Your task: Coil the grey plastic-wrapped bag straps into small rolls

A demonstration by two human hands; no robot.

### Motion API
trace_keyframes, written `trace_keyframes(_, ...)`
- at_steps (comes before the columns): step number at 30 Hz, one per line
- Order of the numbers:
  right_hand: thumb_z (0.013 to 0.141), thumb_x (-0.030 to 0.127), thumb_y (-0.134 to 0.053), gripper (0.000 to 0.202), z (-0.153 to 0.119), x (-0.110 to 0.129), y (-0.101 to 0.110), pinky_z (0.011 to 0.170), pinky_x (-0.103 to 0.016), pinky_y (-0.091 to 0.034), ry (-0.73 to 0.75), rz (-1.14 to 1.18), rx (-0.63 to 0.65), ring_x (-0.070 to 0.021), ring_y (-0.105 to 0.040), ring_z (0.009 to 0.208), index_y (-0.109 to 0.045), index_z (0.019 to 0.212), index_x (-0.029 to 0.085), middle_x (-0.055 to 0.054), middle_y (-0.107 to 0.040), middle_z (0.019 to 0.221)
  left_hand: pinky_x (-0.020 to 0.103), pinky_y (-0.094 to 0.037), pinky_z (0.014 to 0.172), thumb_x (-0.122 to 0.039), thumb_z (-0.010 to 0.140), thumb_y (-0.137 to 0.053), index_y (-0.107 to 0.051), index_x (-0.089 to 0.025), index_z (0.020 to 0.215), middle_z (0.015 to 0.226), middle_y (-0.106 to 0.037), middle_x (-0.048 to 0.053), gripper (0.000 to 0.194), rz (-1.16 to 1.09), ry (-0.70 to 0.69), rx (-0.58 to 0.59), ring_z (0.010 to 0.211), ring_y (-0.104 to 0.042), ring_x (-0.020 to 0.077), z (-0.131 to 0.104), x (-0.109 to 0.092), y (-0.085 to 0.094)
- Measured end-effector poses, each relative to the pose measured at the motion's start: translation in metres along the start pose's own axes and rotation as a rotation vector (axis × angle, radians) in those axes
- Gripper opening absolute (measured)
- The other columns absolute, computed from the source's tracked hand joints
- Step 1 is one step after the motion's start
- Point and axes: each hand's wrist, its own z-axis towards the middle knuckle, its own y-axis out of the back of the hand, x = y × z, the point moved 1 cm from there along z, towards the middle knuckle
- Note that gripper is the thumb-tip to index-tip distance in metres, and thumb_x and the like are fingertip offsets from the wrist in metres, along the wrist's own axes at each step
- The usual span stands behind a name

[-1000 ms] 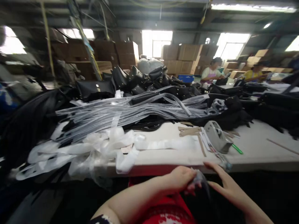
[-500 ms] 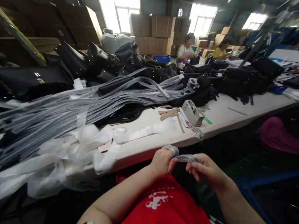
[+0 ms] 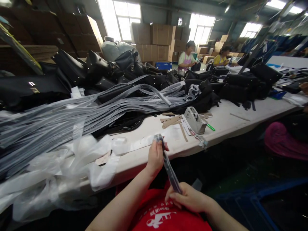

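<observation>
A dark strap in clear plastic wrap [image 3: 171, 170] runs slantwise between my two hands. My left hand [image 3: 156, 154] is closed round its upper end, close to the front edge of the white table [image 3: 144, 157]. Lower down, in front of the red shirt, my right hand [image 3: 186, 196] grips the other end, with the thumb on top. Many similar plastic-wrapped straps [image 3: 96, 112] lie in a long bundle on the table at the left. Just beyond my hands sits a grey tape dispenser [image 3: 194, 120].
Crumpled clear plastic [image 3: 48, 173] hangs over the table edge at the left. Brown card strips [image 3: 171, 121] and a green pen [image 3: 211, 127] lie near the dispenser. Black bags [image 3: 96, 65] are piled behind. Two people sit at the far side.
The strap was looped and held level between both hands; now it is stretched out slantwise. My left hand has moved up and left, my right hand down and left.
</observation>
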Motion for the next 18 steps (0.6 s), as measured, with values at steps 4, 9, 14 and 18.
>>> trace_keyframes(4,0.089,0.056,-0.05,0.049,-0.024,0.02,0.038,0.039,-0.019,-0.03,0.074,0.148,-0.126,-0.0062,-0.038,0.037,-0.068,0.089,0.011,0.002,-0.053,0.05,0.034,-0.04,0.077,-0.05,0.08,-0.062,-0.061,-0.02,0.069,0.069,-0.055,0.006,0.032,0.58,-0.203,0.247,0.069,-0.051,0.0207,-0.01,0.021,0.012)
trace_keyframes(9,0.083,0.048,-0.062,0.036,-0.019,0.025,0.102,0.074,-0.031,-0.051,0.082,-0.397,-0.612,-0.0204,-0.064,0.079,-0.067,0.096,0.015,-0.008,-0.069,0.087,0.026,-0.031,0.05,-0.063,0.089,-0.034,-0.053,-0.02,0.053,0.046,-0.045,0.001,0.059,0.553,0.145,0.437,0.043,-0.039,0.0127,-0.027,0.02,0.0)
trace_keyframes(14,0.083,0.041,-0.062,0.037,-0.005,0.011,0.103,0.095,-0.04,-0.046,0.196,-0.718,-0.725,-0.026,-0.06,0.105,-0.063,0.113,0.02,-0.009,-0.067,0.112,0.021,-0.026,0.036,-0.074,0.084,-0.032,-0.059,-0.015,0.064,0.03,-0.03,-0.007,0.068,-0.045,0.65,0.407,0.027,-0.031,0.0094,-0.022,-0.002,-0.005)
trace_keyframes(18,0.088,0.04,-0.055,0.028,-0.01,0.009,0.1,0.085,-0.037,-0.05,0.218,-0.604,-0.722,-0.0233,-0.064,0.09,-0.068,0.103,0.02,-0.008,-0.07,0.098,0.018,-0.034,0.04,-0.065,0.092,-0.031,-0.059,-0.012,0.064,0.029,-0.026,-0.009,0.066,-0.353,0.783,0.345,0.026,-0.031,0.0061,-0.01,-0.02,0.007)
